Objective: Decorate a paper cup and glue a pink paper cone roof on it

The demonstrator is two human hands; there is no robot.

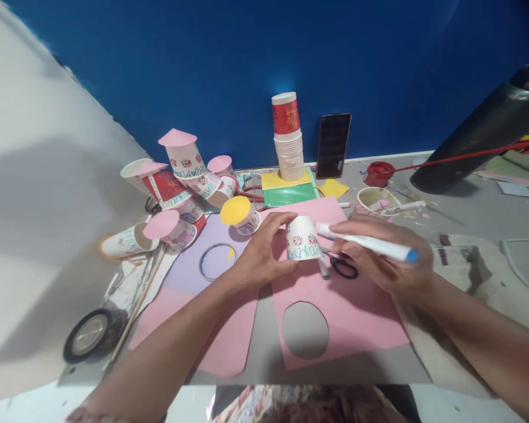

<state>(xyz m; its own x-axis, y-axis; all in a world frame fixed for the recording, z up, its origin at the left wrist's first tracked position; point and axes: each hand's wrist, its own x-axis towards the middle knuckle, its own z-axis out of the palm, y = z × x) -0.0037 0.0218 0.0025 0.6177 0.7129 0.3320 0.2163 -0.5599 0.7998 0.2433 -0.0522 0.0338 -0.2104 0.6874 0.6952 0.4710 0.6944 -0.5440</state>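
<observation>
My left hand (261, 249) is closed around an upside-down white paper cup (303, 238), thumb at its rim and fingers near its base. Red flowers and teal scribbled lines decorate the cup's side. My right hand (385, 255) grips a white marker (365, 242) with a blue end that points to the right. The marker's other end is close to the cup's right side; I cannot tell whether it touches. Black-handled scissors (344, 268) lie behind and below the marker on pink paper (361, 329), which has a round hole cut out near its front edge.
Decorated cups with pink paper tops (177, 138) are piled at the left, near a yellow-topped cup (241, 215). Behind stand a tall cup stack (288, 150) and a phone (334, 145). A dark bottle (471, 132) leans at right; a tape roll (90, 336) sits front left.
</observation>
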